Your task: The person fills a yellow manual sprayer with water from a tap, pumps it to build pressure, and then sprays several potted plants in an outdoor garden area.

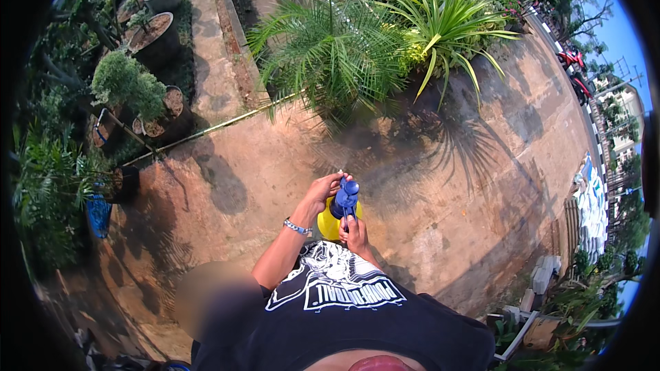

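Observation:
A hand pump sprayer with a yellow tank (326,225) and a blue pump head (350,193) is held upright in front of my chest. My right hand (356,237) grips its blue handle on the near side. My left hand (327,188) has its fingers around the nozzle, which points away from me; a bracelet (297,226) circles that wrist. A faint haze hangs just beyond the nozzle tip. Ahead stand a feathery palm (335,51) and a strap-leaved green and yellow plant (443,26). Their bases are partly hidden by leaves and shade.
Potted bonsai-like shrubs (129,82) line the left, behind a thin pole (232,121) lying on the paving (289,149). A black pot (125,184) stands nearer. White sacks (591,206) and grey blocks (544,273) are piled at right. Parked red motorbikes (572,59) stand by the road.

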Motion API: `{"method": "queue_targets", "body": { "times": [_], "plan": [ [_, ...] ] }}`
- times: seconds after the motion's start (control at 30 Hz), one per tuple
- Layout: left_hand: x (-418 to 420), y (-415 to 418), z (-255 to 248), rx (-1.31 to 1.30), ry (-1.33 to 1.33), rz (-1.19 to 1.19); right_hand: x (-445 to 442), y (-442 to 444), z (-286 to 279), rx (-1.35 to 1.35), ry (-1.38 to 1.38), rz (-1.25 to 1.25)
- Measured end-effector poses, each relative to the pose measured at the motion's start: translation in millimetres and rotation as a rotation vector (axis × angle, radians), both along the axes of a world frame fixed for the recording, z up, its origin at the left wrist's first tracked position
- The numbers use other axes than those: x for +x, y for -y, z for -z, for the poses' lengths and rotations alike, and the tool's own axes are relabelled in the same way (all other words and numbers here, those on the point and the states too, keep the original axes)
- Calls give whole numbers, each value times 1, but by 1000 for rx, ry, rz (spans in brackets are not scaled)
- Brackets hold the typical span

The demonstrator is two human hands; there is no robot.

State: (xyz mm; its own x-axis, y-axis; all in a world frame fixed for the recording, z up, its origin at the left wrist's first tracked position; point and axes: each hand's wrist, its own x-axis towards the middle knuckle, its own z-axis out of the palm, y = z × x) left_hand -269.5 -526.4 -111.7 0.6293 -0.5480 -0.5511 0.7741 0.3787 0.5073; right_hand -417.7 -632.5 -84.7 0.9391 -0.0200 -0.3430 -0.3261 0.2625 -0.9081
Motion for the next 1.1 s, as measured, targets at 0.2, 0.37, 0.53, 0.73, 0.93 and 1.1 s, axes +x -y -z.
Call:
{"method": "queue_targets", "body": {
  "times": [0.2, 0.37, 0.53, 0.73, 0.93, 1.1],
  "plan": [
    [-2, -3, -6, -7, 12, -37, 0, -1, 0, -11, 4, -9],
    [4, -4, 0, -29, -4, -16, -1, -2, 2, 0, 2, -28],
    [9, -2, -2, -52, -15, -33, -2, -3, 8, 8, 8, -40],
    [7, -4, -7, -39, -42, -52, -2, -4, 7, 7, 14, -42],
    [5, -4, -9, 21, -11, -30, -2, -5, 5, 16, 6, -28],
    [2, -5, -8, -14, 38, -53, 0, -1, 6, 40, 4, 19]
  ]
}}
